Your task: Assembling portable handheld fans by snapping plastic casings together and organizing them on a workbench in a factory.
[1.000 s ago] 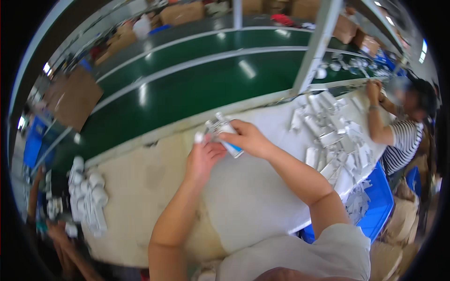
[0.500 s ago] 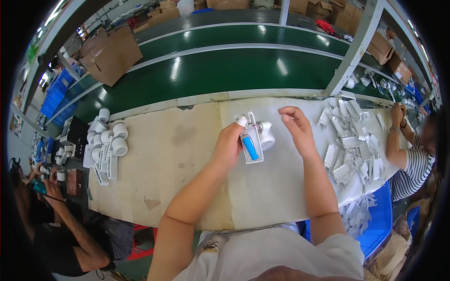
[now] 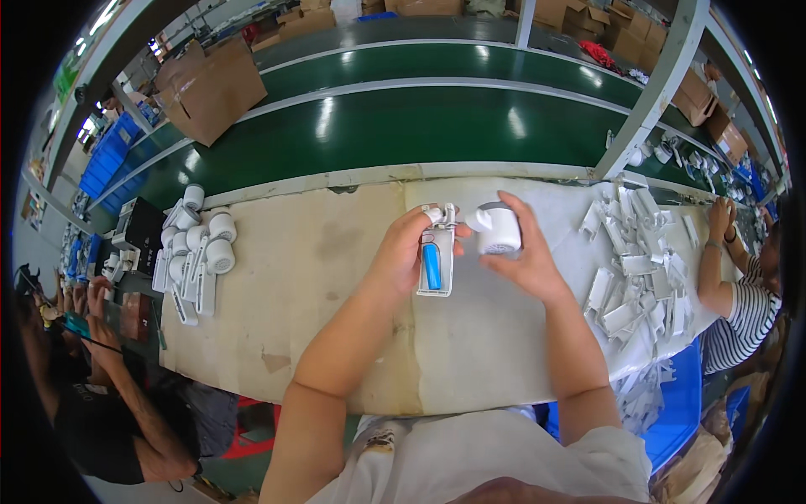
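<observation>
At the near edge of a pale-covered worktable (image 3: 294,370), a worker in a light shirt (image 3: 495,454) holds white parts in both hands. Low on the right, a blue bin (image 3: 678,412) holds thin, pale pieces (image 3: 642,395); part of a red stool (image 3: 252,428) shows on the left.

Above the middle of the table, the left hand (image 3: 401,252) has its fingers closed on the side of a white rectangular housing (image 3: 446,277), its open face turned up and a blue cylinder (image 3: 432,266) lying lengthwise inside. A white cover wraps the thumb's tip. Just beside it, the right hand (image 3: 529,256) curves thumb and fingers broadly around a round white head (image 3: 501,228), its short neck pointing toward the housing. Whether the two parts are joined is hard to tell at this angle.

On the left end of the table sits a cluster of white assembled units (image 3: 206,290); on the right, a loose pile of white casings (image 3: 635,265). A co-worker in a striped shirt (image 3: 747,307) is beyond that pile, and another in a black top (image 3: 92,428) is at far left.

Past the table runs a green conveyor belt (image 3: 403,126), with a metal post (image 3: 651,97) at right and a cardboard box (image 3: 214,92) at left. More cartons (image 3: 579,18) line the background.
</observation>
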A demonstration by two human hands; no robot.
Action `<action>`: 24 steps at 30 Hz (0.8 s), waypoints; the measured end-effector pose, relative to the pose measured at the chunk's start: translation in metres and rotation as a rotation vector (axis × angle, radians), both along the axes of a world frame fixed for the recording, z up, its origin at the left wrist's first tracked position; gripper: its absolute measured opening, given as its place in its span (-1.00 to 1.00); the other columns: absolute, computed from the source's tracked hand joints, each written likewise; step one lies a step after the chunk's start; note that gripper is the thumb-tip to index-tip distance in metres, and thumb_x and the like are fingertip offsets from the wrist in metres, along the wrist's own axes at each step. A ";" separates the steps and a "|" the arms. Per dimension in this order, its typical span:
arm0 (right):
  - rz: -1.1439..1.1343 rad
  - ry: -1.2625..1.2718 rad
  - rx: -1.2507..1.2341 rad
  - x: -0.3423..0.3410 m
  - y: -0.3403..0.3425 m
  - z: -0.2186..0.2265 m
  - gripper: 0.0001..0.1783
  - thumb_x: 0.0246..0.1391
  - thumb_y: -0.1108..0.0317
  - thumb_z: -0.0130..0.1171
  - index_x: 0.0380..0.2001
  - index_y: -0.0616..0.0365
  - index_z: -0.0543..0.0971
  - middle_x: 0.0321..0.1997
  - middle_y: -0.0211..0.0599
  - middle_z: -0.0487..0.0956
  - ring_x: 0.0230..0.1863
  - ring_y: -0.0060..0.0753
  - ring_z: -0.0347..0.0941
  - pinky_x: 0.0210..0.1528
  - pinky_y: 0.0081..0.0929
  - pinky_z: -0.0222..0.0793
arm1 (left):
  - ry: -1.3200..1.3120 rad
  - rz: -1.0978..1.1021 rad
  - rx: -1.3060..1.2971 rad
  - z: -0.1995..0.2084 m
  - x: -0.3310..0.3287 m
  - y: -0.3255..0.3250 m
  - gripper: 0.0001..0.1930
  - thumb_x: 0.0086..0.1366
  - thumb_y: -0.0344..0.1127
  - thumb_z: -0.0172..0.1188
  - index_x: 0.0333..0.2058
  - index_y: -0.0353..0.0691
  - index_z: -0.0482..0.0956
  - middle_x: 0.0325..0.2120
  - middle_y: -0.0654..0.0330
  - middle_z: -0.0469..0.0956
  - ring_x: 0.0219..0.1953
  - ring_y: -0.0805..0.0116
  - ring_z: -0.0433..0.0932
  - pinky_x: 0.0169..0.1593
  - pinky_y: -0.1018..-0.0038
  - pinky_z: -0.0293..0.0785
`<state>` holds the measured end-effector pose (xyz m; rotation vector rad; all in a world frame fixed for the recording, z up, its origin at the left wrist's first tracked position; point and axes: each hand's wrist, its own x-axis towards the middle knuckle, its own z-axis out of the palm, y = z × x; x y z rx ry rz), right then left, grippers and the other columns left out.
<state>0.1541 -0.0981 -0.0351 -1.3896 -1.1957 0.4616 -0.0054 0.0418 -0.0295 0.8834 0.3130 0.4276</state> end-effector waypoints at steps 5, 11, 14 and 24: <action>-0.312 -0.946 0.354 0.021 0.002 0.007 -0.39 -0.46 0.71 0.13 -0.16 0.08 0.45 -0.12 -0.27 0.48 -0.02 -0.04 0.38 0.06 -0.13 0.28 | 0.189 -0.120 0.146 -0.003 0.011 -0.010 -0.78 0.21 -0.32 -0.10 -0.22 -0.33 0.34 -0.46 0.07 0.49 -0.52 0.30 0.51 -0.43 0.40 0.46; -0.320 -1.047 0.354 0.019 -0.001 0.005 -0.37 -0.48 0.74 0.09 -0.18 0.02 0.46 -0.13 -0.31 0.48 -0.01 -0.06 0.37 0.04 -0.11 0.30 | 0.349 -0.079 0.415 -0.003 0.010 -0.011 -0.80 0.15 -0.37 -0.09 -0.25 -0.29 0.32 -0.49 0.11 0.47 -0.56 0.36 0.48 -0.49 0.43 0.44; -0.299 -0.983 0.315 0.017 -0.001 0.003 -0.37 -0.50 0.75 0.09 -0.18 0.02 0.47 -0.13 -0.32 0.48 -0.01 -0.08 0.38 0.04 -0.10 0.30 | 0.408 -0.124 0.434 -0.002 0.009 -0.011 -0.80 0.14 -0.37 -0.09 -0.24 -0.28 0.32 -0.50 0.12 0.47 -0.57 0.37 0.46 -0.49 0.42 0.43; -0.333 -1.025 0.281 0.021 -0.002 0.005 -0.38 -0.46 0.74 0.08 -0.18 -0.01 0.48 -0.13 -0.37 0.48 0.03 -0.11 0.38 0.07 -0.11 0.29 | 0.390 -0.152 0.540 -0.001 0.008 -0.014 -0.83 0.16 -0.39 0.04 -0.26 -0.26 0.33 -0.50 0.17 0.47 -0.57 0.45 0.45 -0.49 0.51 0.42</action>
